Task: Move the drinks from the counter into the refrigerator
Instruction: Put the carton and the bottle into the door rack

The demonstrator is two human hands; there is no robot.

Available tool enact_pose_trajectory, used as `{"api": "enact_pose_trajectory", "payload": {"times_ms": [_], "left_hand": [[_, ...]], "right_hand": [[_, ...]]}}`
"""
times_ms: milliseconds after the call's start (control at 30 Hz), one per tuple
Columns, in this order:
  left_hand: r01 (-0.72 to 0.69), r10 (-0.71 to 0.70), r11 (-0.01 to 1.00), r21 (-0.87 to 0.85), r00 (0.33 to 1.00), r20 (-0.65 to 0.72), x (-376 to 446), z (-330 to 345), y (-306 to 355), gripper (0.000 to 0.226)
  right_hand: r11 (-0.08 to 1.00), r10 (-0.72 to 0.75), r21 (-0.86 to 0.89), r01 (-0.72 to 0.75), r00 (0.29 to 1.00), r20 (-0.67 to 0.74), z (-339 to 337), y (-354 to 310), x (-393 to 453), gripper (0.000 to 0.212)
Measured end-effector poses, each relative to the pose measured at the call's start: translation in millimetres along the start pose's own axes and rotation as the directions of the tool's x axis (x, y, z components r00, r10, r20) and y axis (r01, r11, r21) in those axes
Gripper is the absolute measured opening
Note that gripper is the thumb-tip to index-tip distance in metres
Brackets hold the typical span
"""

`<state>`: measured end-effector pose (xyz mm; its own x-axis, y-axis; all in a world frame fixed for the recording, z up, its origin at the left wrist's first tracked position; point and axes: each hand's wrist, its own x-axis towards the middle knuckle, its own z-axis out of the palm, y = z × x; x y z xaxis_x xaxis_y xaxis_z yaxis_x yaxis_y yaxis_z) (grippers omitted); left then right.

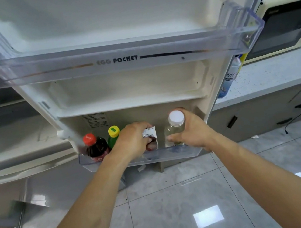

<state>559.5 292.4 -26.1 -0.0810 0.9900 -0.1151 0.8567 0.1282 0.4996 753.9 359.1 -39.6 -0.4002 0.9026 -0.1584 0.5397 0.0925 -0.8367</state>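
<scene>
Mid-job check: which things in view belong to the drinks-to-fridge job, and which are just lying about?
Job:
red-capped cola bottle
yellow-capped green bottle
carton in left hand
white-capped clear bottle in right hand
bottom door shelf
blue-labelled bottle on counter

Lying about:
microwave
egg pocket shelf

Four drinks in lower door shelf [182,153], cola bottle [96,146] leftmost, capped bottle [114,136] beside it, carton [150,137] next, clear bottle [175,127] rightmost, microwave [282,26] on surface [278,74] at right

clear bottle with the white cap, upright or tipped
Upright: the clear bottle stands in the bottom door shelf, white cap on top, right hand gripping it.
</scene>
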Motion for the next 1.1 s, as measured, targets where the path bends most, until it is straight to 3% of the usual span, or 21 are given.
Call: {"api": "enact_pose_trajectory", "payload": {"times_ms": [200, 367, 467, 533, 633, 733, 800, 967, 1100], "left_hand": [[-0.005, 0.006, 1.000, 0.024, 0.999, -0.041, -5, 0, 1, 0.036], [-0.030, 0.031, 0.999, 0.044, 0.999, -0.026, -11, 3, -2, 0.052], [-0.063, 0.063, 0.998, -0.002, 0.994, -0.091, -18, 6, -3, 0.057], [-0.101, 0.079, 0.992, -0.073, 0.961, -0.264, -24, 9, -1, 0.051], [-0.212, 0.089, 0.964, -0.163, 0.828, -0.554, -33, 17, 7, 0.039], [-0.344, 0.115, 0.919, -0.191, 0.698, -0.707, -38, 31, 18, 0.027], [-0.408, 0.124, 0.886, -0.221, 0.668, -0.733, -39, 41, 29, 0.024], [-0.470, 0.167, 0.848, -0.243, 0.673, -0.720, -43, 65, 61, 0.021], [-0.492, 0.220, 0.847, -0.201, 0.668, -0.711, -44, 81, 86, 0.019]], "right_hand": [[1.000, -0.009, -0.019, 0.011, 0.996, 0.088, -3, -5, -4, 0.063], [0.997, 0.038, -0.063, -0.031, 0.993, 0.113, -3, -8, -6, 0.070], [0.998, -0.002, -0.060, 0.003, 1.000, 0.009, 4, -5, -15, 0.076], [0.998, -0.049, -0.030, 0.047, 0.997, -0.059, 6, -3, -21, 0.073], [0.988, -0.156, -0.029, 0.153, 0.970, -0.186, 9, 4, -33, 0.062], [0.964, -0.264, -0.079, 0.253, 0.903, -0.338, 9, 9, -49, 0.049], [0.951, -0.306, -0.089, 0.298, 0.850, -0.428, 5, 14, -57, 0.039], [0.946, -0.278, -0.028, 0.322, 0.768, -0.577, -19, 29, -71, 0.014], [0.952, -0.235, 0.004, 0.305, 0.744, -0.625, -44, 54, -83, 0.018]]}}
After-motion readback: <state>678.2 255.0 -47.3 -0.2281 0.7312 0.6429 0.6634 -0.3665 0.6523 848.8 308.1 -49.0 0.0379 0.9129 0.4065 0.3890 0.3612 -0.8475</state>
